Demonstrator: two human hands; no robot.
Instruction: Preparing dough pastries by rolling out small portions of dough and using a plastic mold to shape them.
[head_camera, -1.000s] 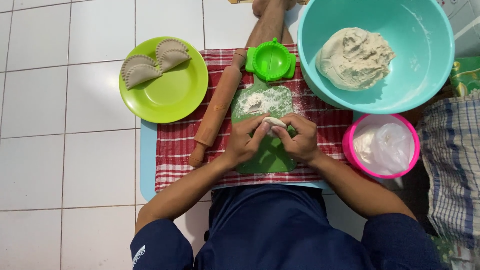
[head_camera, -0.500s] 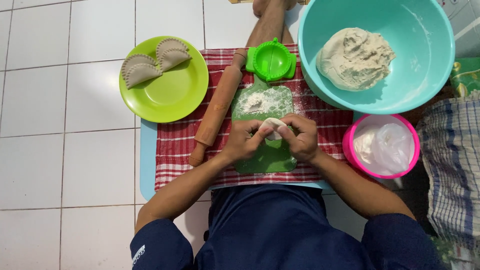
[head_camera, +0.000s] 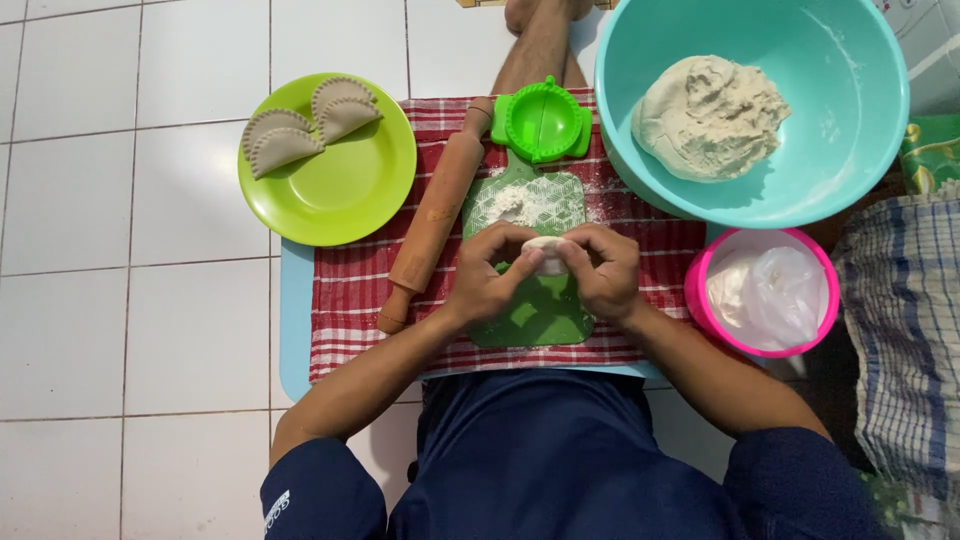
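Fingers (head_camera: 580, 248) of both my hands curl in, pinching the dough piece (head_camera: 547, 256). It's small, pale, roundish. Left hand (head_camera: 490, 275) and right hand (head_camera: 603, 270) grip it over the green board (head_camera: 540, 315).

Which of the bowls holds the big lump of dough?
The large turquoise bowl at top right; the smaller pink bowl below it holds a clear plastic bag instead.

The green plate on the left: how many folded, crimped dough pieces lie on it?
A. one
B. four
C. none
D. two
D: on the green plate lie two half-moon folded dough pieces with crimped edges, side by side at its upper part, while both hands work another small dough piece over the green board.
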